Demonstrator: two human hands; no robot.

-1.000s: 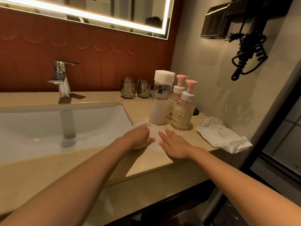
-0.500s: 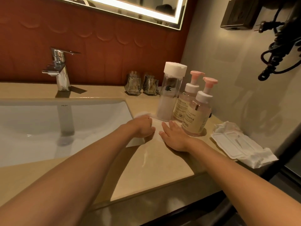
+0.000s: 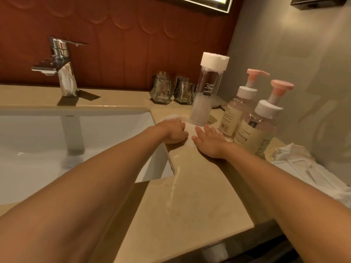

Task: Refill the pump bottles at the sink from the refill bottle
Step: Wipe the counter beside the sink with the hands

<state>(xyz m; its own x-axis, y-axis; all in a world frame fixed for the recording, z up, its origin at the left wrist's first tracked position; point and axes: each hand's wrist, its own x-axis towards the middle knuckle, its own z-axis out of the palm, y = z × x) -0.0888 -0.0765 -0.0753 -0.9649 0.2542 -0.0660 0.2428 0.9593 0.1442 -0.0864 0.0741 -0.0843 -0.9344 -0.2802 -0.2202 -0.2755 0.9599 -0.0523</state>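
- On the beige counter (image 3: 199, 205), just right of the sink basin (image 3: 95, 133), the left hand (image 3: 173, 132) lies knuckles up, its fingers curled over a white cloth (image 3: 190, 130) and gripping it against the stone.
- Beside it, the right hand (image 3: 209, 143) lies flat and palm down, its fingers straight and slightly spread. The fingertips rest on the same cloth, and the hand holds nothing.
- A crumpled bit of the cloth shows beyond the left knuckles, toward the basin's corner.
- Just behind the hands stands the refill bottle (image 3: 207, 92), tall, clear and upright, with its white cap on and its lower part cloudy. Whether its foot touches the cloth I cannot tell.
- To its right stands the nearer pump bottle (image 3: 260, 130), just beside the right hand's fingers. The farther pump bottle (image 3: 235, 112) stands close behind it. Both are upright with pink pump heads on.
- A thin wet streak (image 3: 172, 188) runs along the counter by the basin's edge.
- Two glass tumblers (image 3: 161, 91) sit by the red back wall, and a chrome faucet (image 3: 62, 71) stands behind the basin.
- A white packet (image 3: 303, 168) lies at the counter's right end.
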